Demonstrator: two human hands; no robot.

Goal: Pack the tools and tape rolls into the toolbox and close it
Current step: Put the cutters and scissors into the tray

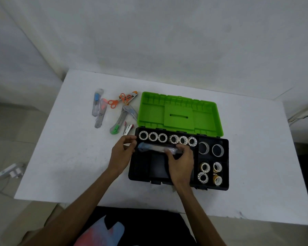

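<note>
cutter (155, 148) lies across the toolbox (178, 180) main tray, under six tape rolls (167, 137) | right hand (180, 161) curled on its right end | left hand (122, 153) fingers curled at its left end, grip unclear | scissors (117, 101) lie on the surface (69, 157)

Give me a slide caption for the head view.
Both hands lower a packaged tool into the open toolbox beside rows of tape rolls.

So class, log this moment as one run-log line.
toolbox: open | right hand: holds packaged cutter in main tray | left hand: holds its other end | scissors: on table, unpacked
</note>
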